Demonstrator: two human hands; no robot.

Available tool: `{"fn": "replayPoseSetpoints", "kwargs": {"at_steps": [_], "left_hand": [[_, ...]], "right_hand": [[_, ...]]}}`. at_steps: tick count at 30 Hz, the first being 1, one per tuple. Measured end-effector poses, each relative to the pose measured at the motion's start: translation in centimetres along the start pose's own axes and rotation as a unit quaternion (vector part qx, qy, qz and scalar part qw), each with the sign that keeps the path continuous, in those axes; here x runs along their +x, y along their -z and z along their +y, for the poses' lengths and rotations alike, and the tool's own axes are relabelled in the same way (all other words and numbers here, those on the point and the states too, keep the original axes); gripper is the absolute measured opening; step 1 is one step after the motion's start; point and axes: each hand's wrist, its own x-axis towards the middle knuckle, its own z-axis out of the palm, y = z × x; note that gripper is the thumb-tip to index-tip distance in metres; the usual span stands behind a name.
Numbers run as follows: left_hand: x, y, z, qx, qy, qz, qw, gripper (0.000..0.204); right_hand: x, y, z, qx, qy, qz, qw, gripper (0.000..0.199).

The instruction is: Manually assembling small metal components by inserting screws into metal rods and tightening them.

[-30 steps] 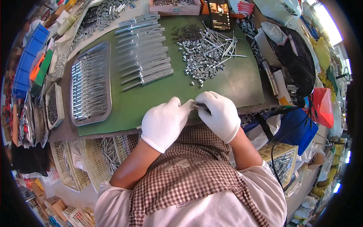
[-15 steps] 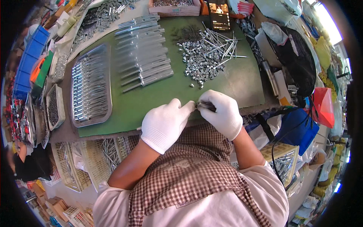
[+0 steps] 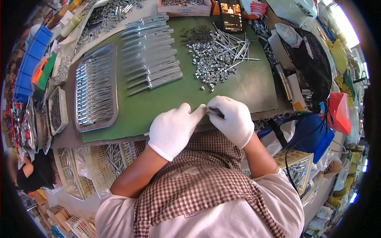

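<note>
Propped at the far edge of the bench point(image 3: 254, 95), a smartphone point(image 3: 231, 18) shows a small bright picture on its dark screen. Over on the left I see a long, tilted blue plastic bin point(image 3: 31, 63). To the right slumps a black mesh bag point(image 3: 311, 59); below it sit a red plastic bin point(image 3: 339, 113) and a blue container point(image 3: 311, 137). Farther right hangs or lies a yellow-green sack point(image 3: 338, 57), and at lower left wooden boxes point(image 3: 59, 216) adjoin a pale slotted crate point(image 3: 79, 226).
</note>
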Motion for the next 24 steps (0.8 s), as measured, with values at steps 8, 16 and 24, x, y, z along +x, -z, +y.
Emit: {"fn": "replayPoseSetpoints", "kwargs": {"at_steps": [8,16,24], "left_hand": [[0.2,0.0,-0.1,0.031,-0.021,0.008,0.999,0.027],[0.6,0.7,-0.2,0.002,-0.02,-0.037,0.999,0.023],[0.5,0.7,0.2,0.01,-0.016,-0.043,0.999,0.026]], "right_hand": [[-0.4,-0.3,0.4,-0.048,0.016,0.012,0.999,0.017],[1.7,-0.9,0.8,0.349,-0.085,0.063,0.931,0.021],[2.8,-3.8,0.7,0.705,-0.093,0.148,0.688,0.049]]}}
